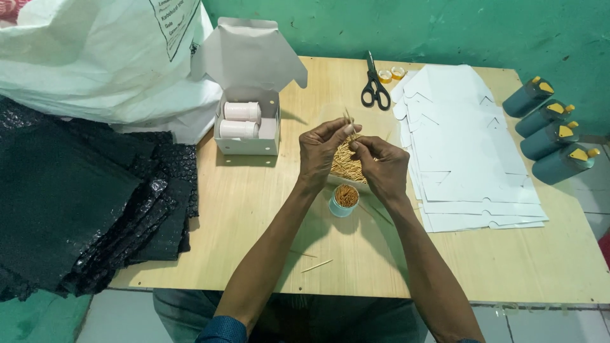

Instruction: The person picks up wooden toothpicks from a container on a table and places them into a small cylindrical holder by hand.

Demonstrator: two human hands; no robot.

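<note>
My left hand [325, 149] and my right hand [381, 164] meet over the middle of the wooden table [254, 216]. Both pinch a small bundle of toothpicks [349, 122] that sticks up between the fingertips. Beneath the hands lies a loose heap of toothpicks [346, 166] in a clear wrapper. Just in front of it stands a small round teal container [345, 200], upright and packed with toothpicks.
An open white carton [249, 95] holding two white canisters sits at the back left. Black scissors [374, 87] and tape rolls lie at the back. A stack of flat white carton blanks [467, 152] covers the right. Several teal bottles [551, 133] lie beyond it. Black bubble sheets [82, 203] and a white sack [95, 57] fill the left.
</note>
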